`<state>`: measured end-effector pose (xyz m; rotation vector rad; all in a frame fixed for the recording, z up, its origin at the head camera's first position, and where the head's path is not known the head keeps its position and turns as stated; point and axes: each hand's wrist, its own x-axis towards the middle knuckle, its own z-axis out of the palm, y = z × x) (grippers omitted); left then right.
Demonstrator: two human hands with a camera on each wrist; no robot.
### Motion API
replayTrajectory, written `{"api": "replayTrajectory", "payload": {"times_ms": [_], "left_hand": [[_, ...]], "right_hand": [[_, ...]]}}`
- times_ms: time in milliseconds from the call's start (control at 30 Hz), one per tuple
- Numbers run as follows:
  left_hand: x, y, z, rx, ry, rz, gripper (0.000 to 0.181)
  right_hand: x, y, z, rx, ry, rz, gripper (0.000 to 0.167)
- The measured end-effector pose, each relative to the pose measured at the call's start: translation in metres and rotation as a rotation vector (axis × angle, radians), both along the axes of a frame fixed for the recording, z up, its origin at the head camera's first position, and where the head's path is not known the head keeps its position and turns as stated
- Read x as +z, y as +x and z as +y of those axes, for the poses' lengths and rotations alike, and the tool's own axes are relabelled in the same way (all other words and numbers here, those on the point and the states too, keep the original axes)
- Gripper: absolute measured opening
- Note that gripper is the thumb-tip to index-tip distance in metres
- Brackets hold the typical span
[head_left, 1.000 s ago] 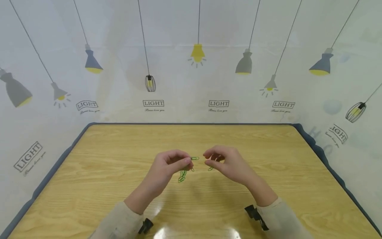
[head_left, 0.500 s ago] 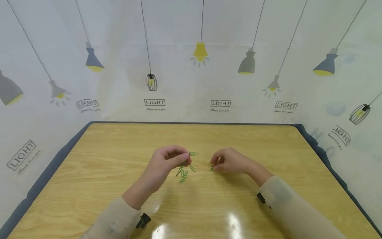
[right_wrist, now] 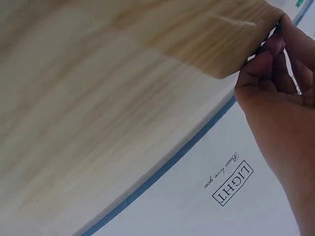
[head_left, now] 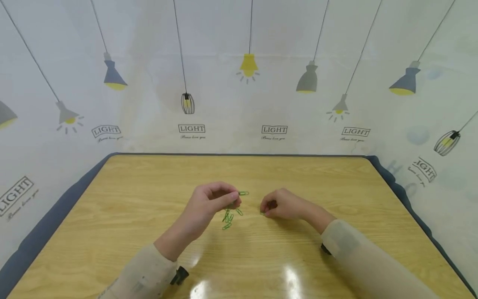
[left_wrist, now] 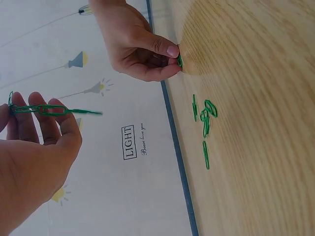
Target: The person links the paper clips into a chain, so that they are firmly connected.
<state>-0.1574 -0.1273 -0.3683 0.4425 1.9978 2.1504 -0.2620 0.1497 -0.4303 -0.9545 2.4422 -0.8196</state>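
In the head view my left hand [head_left: 210, 203] is above the table, pinching a chain of linked green paper clips [left_wrist: 51, 110] between thumb and fingers. One end clip [head_left: 243, 193] points out to the right from the fingertips, while the rest dangles below the hand. Down at the tabletop, my right hand [head_left: 285, 204] pinches a single green paper clip [left_wrist: 180, 60], mostly covered by the fingertips. Several loose green paper clips [left_wrist: 205, 123] lie on the wood between the hands, some of them overlapping.
The wooden table [head_left: 157, 174] has a dark blue border [head_left: 239, 154] along its back. Behind and beside it stands a white backdrop [head_left: 224, 37] printed with hanging lamps. Light reflects off the table's near part.
My right hand has moved away from the left hand's clip and down to the table, where it now pinches a loose paper clip. The left hand keeps its hold on the chain.
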Motion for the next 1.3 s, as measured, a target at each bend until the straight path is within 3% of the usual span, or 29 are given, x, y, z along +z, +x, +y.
{"api": "replayTrajectory", "payload": {"times_ms": [567,767,1000,1300], "left_hand": [[0.003,0.002,0.003,0.001,-0.022,-0.009,0.018],[0.003,0.002,0.001,0.003,-0.024,-0.009,0.017],[0.001,0.001,0.001,-0.003,-0.023,-0.013,0.019],[-0.002,0.001,0.004,-0.001,0.013,-0.031,0.013]], "right_hand": [[0.000,-0.003,0.009,-0.007,-0.056,-0.084,0.013],[0.012,-0.003,0.013,-0.074,-0.098,-0.159,0.015],[0.030,-0.002,0.017,-0.143,-0.253,-0.238,0.028],[0.055,0.006,0.014,-0.149,-0.464,-0.250,0.026]]}}
